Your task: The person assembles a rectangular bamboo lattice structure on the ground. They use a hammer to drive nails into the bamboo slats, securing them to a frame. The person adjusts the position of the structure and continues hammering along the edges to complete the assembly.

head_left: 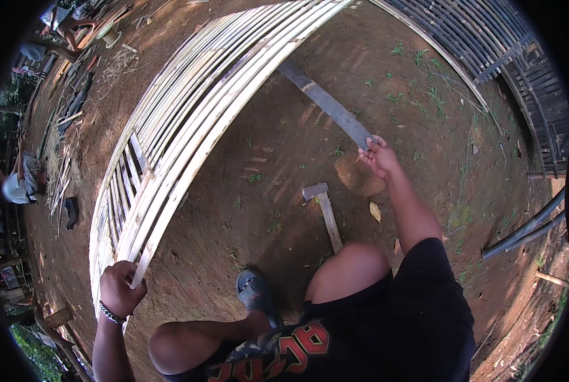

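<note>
Brown bare earth (259,153) surrounds a long, pale slatted panel (192,167) on the left, apparently mostly assembled. The left hand (122,288) curls its fingers round the near end; farther right, the right hand (378,157) pinches a flat grey strip (338,113), seemingly not yet fixed.

Panel (224,124) of long pale slats, narrow gaps between, short crosspiece (139,153) toward near end, whole length slanting lower left to upper right, strip (338,113) dark grey, flat, jointed, far end meeting panel's edge in view.
</note>
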Action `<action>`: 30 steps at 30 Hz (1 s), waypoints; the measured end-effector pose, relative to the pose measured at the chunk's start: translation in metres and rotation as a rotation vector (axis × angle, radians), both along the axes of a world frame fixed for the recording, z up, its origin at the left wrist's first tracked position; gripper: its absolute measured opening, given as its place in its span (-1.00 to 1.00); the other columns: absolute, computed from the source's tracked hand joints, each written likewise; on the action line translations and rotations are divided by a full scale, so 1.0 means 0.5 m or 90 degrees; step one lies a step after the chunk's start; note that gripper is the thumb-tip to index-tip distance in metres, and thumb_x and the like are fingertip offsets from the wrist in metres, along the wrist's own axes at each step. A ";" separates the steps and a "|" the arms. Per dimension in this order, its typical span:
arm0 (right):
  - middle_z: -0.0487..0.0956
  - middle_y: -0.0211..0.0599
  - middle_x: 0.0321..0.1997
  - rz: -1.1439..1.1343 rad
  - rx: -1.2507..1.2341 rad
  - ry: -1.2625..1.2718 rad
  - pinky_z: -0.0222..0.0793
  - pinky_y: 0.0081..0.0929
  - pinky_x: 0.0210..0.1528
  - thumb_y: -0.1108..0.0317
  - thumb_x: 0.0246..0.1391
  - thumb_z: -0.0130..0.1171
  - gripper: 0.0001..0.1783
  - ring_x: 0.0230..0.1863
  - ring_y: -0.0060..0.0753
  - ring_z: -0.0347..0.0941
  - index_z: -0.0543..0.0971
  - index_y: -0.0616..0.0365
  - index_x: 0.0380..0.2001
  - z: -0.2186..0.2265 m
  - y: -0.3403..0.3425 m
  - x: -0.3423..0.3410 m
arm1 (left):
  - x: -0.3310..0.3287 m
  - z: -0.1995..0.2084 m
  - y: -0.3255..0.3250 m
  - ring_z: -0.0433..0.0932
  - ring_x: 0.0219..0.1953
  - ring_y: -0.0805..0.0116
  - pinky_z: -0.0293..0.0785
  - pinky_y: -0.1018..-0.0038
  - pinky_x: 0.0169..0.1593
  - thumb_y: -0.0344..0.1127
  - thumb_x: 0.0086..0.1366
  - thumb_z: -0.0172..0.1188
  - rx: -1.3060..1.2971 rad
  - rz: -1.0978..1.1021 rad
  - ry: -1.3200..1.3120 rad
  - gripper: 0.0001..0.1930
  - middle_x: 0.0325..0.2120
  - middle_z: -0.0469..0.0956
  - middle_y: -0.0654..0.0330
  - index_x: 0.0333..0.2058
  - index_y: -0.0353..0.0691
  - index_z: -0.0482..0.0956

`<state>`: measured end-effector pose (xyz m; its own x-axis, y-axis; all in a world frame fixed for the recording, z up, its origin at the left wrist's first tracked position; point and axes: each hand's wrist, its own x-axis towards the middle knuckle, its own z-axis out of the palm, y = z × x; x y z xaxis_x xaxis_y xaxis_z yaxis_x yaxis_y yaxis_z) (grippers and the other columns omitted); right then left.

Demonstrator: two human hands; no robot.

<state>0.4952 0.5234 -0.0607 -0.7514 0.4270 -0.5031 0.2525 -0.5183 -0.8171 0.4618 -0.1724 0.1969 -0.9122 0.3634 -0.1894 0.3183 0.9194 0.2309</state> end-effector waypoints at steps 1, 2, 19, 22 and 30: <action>0.63 -0.35 -0.19 -0.015 0.013 0.006 0.64 -0.40 -0.19 0.31 0.40 0.17 -0.80 -0.24 -0.38 0.64 0.43 0.02 0.00 0.005 0.021 -0.023 | 0.001 -0.004 0.007 0.68 -0.48 0.16 0.62 0.31 -0.30 -0.41 -0.11 0.38 0.001 -0.021 0.010 -0.81 -0.55 0.65 0.08 -0.44 -0.23 0.62; 0.64 -0.34 -0.19 -0.027 0.022 0.016 0.64 -0.39 -0.18 0.32 0.40 0.16 -0.78 -0.25 -0.38 0.65 0.42 0.01 0.03 0.004 0.037 -0.058 | 0.000 -0.007 0.003 0.68 -0.48 0.16 0.62 0.32 -0.30 -0.41 -0.11 0.38 -0.015 -0.035 0.015 -0.81 -0.54 0.66 0.08 -0.44 -0.23 0.62; 0.46 -0.03 0.36 0.870 0.155 -0.153 0.49 -0.33 0.13 0.07 0.18 0.44 0.07 0.19 -0.27 0.52 0.03 0.09 0.55 0.070 -0.615 -0.190 | -0.109 -0.036 -0.015 0.68 -0.23 0.04 0.59 0.12 -0.07 0.03 0.03 0.43 -0.158 -0.148 -0.296 -0.60 -0.37 0.66 0.13 -0.28 -0.11 0.61; 0.36 -0.10 0.43 0.826 -0.179 -0.060 0.39 -0.17 0.26 0.04 0.13 0.48 0.11 0.36 -0.29 0.36 0.02 -0.06 0.55 0.148 -0.809 -0.137 | -0.097 -0.072 -0.037 0.68 -0.23 0.04 0.58 0.16 -0.08 0.04 0.05 0.41 -0.127 -0.201 -0.267 -0.59 -0.37 0.65 0.12 -0.28 -0.15 0.62; 0.43 -0.16 0.32 0.254 -0.454 -0.176 0.31 -0.02 0.34 -0.24 0.30 0.16 -0.17 0.29 -0.16 0.38 0.27 0.03 0.43 0.235 -1.051 -0.067 | -0.056 -0.155 -0.041 0.70 -0.32 0.20 0.56 0.24 -0.08 -0.03 0.03 0.39 -0.097 -0.209 -0.191 -0.63 -0.37 0.68 0.14 -0.30 -0.16 0.62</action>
